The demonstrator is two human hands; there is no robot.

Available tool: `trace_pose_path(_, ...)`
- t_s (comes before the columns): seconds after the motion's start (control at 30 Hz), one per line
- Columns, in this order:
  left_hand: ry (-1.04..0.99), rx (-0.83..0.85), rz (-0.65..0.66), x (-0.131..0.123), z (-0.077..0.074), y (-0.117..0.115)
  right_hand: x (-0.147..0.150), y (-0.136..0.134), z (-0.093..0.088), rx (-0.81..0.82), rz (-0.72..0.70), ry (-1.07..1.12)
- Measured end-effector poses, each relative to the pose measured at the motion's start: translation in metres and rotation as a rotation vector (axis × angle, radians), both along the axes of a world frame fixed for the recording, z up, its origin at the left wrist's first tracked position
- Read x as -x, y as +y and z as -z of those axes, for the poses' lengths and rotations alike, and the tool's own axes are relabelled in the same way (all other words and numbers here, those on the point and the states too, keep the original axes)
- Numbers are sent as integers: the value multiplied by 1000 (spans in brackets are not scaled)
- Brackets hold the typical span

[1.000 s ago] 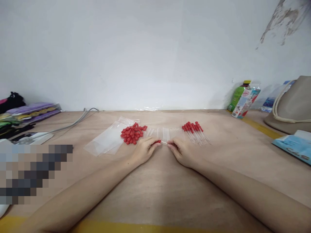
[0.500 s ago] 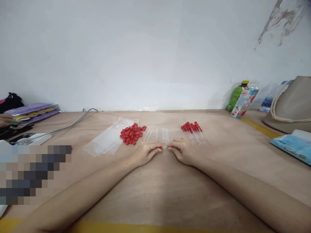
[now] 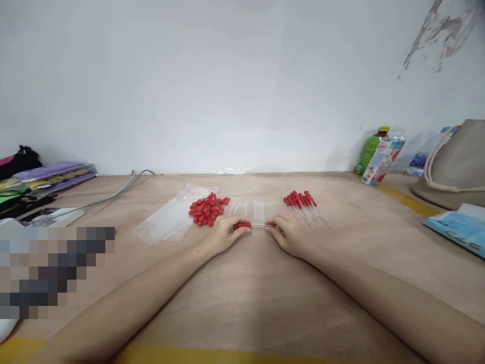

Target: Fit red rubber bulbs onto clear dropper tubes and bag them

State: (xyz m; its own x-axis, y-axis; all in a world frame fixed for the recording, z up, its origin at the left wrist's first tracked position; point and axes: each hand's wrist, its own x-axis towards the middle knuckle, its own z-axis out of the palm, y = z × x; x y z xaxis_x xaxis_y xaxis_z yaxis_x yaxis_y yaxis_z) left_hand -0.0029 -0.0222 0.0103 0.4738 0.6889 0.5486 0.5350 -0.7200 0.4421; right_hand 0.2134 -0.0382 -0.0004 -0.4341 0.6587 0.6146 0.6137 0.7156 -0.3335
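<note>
Both hands: compared with the earlier frame, your left grip (image 3: 226, 233) and right grip (image 3: 285, 233) are sitting slightly farther apart, and more of the red bulb (image 3: 242, 225) and of the clear tube (image 3: 259, 225) is showing between them.
Left grip: you are pinching the red bulb closely between thumb and fingers, its open end pointing toward your other hand.
Right grip: you are holding the clear tube by its far end, thumb and fingertips closing on it.
Bulb and tube: they are lying in one line across the gap, the tube meeting the bulb's mouth; how deep it is reaching inside, you cannot tell from here.
Clear tubes: a row of loose tubes (image 3: 261, 207) is lying side by side just beyond your hands.
Red bulbs: a heap of loose bulbs (image 3: 204, 208) is resting beyond your left hand, just beside that row.
Red-topped tubes: a group of joined pieces (image 3: 299, 198) is lying beyond your right hand, bulbs pointing away from you.
Plastic bags: clear bags (image 3: 162, 217) are lying flat on the surface (image 3: 257, 293), left of the heap.
Right side: a green bottle (image 3: 367, 154) and a beige bag (image 3: 456, 162) are standing near the wall (image 3: 227, 86).
</note>
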Motion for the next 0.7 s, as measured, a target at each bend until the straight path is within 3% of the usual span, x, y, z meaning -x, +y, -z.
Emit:
trace_pose_path(0.37,3,90,68,-3,2,-6,1,-4,-8,-20,9,-177)
trace_pose_path(0.7,32,48,129,-4,1,-7,11,-7,-13,170,66,-212)
